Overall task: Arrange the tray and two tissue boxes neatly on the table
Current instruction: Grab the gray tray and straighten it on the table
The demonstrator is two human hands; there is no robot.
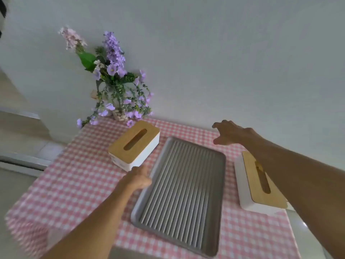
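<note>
A grey ribbed tray (183, 191) lies lengthwise in the middle of the pink checked table. My left hand (139, 178) rests against the tray's left rim, fingers curled at the edge. A white tissue box with a wooden lid (135, 144) stands at an angle to the tray's upper left. A second white tissue box with a wooden lid (259, 186) lies to the tray's right, partly hidden by my right forearm. My right hand (228, 132) hovers above the table beyond the tray's far right corner, fingers spread, holding nothing.
A vase of purple flowers (116, 90) stands at the table's far left corner against the white wall. The pink checked tablecloth (74, 184) ends at the left and near edges, with pale floor beyond.
</note>
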